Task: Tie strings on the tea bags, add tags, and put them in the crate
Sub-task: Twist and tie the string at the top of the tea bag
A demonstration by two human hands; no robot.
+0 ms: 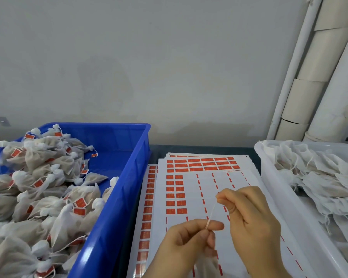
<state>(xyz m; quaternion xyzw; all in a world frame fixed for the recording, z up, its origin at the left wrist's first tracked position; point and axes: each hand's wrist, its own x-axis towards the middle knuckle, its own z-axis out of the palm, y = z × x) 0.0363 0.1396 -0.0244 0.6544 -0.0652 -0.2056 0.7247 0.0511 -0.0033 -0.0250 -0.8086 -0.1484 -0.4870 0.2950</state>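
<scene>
My left hand (189,237) is curled around the neck of a white tea bag (207,263) that hangs below it, mostly hidden. A thin pale string (211,213) is looped around my left index finger and runs up to my right hand (247,217), which pinches its other end between thumb and fingertip. Both hands hover over white sheets of red tag stickers (177,195). The blue crate (117,189) at left holds several tied tea bags with red tags (48,189).
A clear plastic bin (273,189) at right holds several untied white bags (325,177). More sticker sheets (203,163) lie stacked behind. White pipes and cardboard tubes (313,77) lean against the grey wall at the back right.
</scene>
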